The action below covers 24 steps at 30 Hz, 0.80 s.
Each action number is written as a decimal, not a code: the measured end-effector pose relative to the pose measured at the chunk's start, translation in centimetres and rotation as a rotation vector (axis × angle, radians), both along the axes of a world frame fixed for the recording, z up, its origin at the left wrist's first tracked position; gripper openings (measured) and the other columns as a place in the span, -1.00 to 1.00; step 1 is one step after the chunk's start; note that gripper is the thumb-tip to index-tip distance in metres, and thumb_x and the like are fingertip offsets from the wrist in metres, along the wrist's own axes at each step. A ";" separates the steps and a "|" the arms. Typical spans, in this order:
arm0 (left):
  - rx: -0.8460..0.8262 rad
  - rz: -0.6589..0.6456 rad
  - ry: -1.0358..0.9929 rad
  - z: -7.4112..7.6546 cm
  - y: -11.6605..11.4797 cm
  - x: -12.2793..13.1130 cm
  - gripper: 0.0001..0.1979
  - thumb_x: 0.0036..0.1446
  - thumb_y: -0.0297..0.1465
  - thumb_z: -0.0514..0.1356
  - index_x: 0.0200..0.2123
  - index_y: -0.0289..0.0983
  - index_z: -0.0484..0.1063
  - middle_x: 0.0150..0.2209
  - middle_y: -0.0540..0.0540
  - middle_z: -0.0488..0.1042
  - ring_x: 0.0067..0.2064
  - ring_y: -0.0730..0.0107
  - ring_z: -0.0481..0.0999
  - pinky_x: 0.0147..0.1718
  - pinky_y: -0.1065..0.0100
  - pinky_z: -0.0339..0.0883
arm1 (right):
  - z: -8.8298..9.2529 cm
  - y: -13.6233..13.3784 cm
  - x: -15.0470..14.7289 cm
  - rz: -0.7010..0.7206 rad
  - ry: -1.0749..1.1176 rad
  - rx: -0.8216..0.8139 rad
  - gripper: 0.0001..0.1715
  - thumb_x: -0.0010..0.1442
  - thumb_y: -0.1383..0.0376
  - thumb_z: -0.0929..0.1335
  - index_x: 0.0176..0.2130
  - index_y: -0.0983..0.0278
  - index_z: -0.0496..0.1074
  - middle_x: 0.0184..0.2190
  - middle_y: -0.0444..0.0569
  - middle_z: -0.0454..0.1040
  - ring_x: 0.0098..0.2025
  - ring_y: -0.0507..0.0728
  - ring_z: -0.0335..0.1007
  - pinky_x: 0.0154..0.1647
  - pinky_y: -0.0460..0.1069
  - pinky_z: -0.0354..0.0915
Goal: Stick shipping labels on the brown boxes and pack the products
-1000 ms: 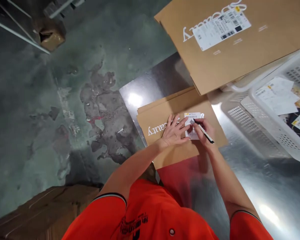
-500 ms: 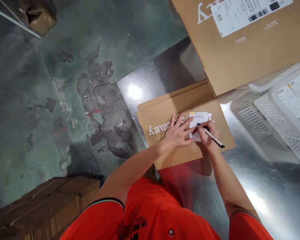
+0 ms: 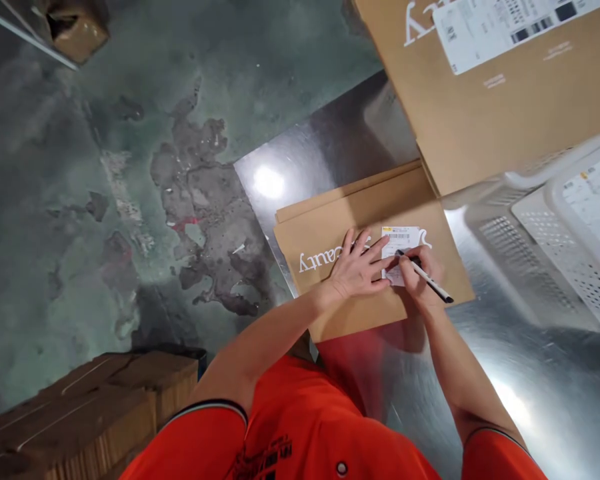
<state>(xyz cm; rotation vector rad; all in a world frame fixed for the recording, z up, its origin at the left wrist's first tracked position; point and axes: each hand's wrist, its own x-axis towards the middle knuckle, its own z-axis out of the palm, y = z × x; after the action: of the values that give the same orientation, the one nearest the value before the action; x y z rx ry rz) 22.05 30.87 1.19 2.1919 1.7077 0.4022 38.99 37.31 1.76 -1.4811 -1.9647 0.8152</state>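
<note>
Steel bench (image 3: 505, 373) over stained green floor (image 3: 130, 167); brown cardboard stack (image 3: 80, 413) nearest, lower left. Left hand (image 3: 357, 270) flat on flat carton (image 3: 340, 220), fingers spread and unclenched, tips pinning edge of white label (image 3: 403, 239). Right hand (image 3: 421, 283) fingers pinched round pen (image 3: 430, 281), tip on label, near carton's right end. Judgement: press label firmly, rest wrist on carton, use short light strokes clear of barcode. Lower label hidden by fingers; print unreadable. Beyond: white basket (image 3: 555, 247) cut off right, large carton (image 3: 480, 127) cut off at top.

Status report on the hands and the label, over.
Left hand flat, pinning label on cardboard mailer. Right hand grips pen, tip on label. White basket apart.
</note>
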 end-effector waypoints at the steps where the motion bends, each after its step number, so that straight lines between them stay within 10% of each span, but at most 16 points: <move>1: -0.003 0.000 -0.002 0.0 0.0 0.0 -0.50 0.21 -0.06 0.16 0.19 0.00 0.40 0.40 -0.08 0.18 0.44 -0.23 -0.05 0.34 -0.37 -0.35 | -0.1 0.0 0.0 -0.017 -0.007 0.003 -0.84 0.11 0.18 0.29 -0.43 0.20 0.30 -0.54 -0.12 0.40 -0.52 0.07 0.28 -0.41 0.00 0.29; 12: 0.034 -0.009 0.007 -0.2 -0.1 -0.1 -0.50 0.22 -0.05 0.15 0.21 0.06 0.38 0.39 -0.05 0.19 0.42 -0.24 -0.01 0.33 -0.38 -0.33 | -0.2 -0.5 0.3 -0.195 -0.010 0.074 -0.80 0.10 0.14 0.28 -0.43 0.22 0.33 -0.53 -0.08 0.43 -0.53 0.09 0.31 -0.43 0.02 0.31; 24: 0.024 0.002 0.007 -0.5 -0.2 -0.1 -0.50 0.22 -0.05 0.14 0.20 0.02 0.39 0.40 -0.04 0.17 0.44 -0.23 -0.06 0.34 -0.36 -0.36 | -0.8 -0.5 0.3 -0.071 -0.073 0.034 -0.81 0.15 0.17 0.28 -0.39 0.23 0.35 -0.50 -0.07 0.43 -0.49 0.09 0.31 -0.38 0.02 0.32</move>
<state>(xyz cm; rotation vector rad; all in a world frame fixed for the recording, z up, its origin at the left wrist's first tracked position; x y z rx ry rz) 21.99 30.72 0.74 2.2110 1.7173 0.4174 39.33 36.81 0.96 -1.5719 -1.9569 0.7032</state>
